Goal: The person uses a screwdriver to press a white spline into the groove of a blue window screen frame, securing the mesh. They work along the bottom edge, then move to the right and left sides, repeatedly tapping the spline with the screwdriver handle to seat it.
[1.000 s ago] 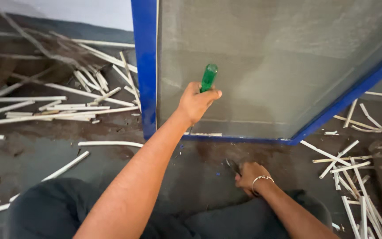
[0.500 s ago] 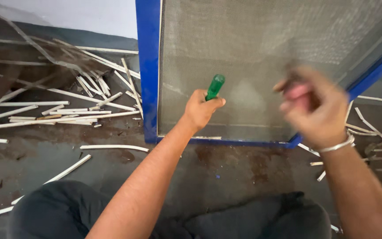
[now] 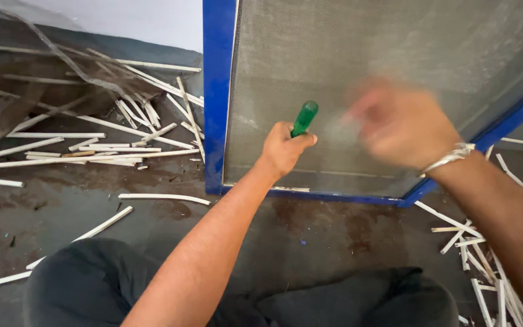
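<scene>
Left hand: your left hand [image 3: 284, 147] is clenched around the green plastic-handled tool [image 3: 304, 118], held against the grey mesh screen in its blue metal frame [image 3: 218, 97].
Right hand: your right hand [image 3: 402, 124] is blurred before the mesh; grip unreadable.
Floor: white wooden strips [image 3: 80, 148] lie scattered.

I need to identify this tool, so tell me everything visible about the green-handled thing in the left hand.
The green-handled tool shows only a translucent green, plastic-looking handle with a rounded end, tilted up and to the right. The left hand grips its lower part in a fist, hiding any shaft or tip. It sits in front of the grey mesh screen, near the blue frame.
</scene>
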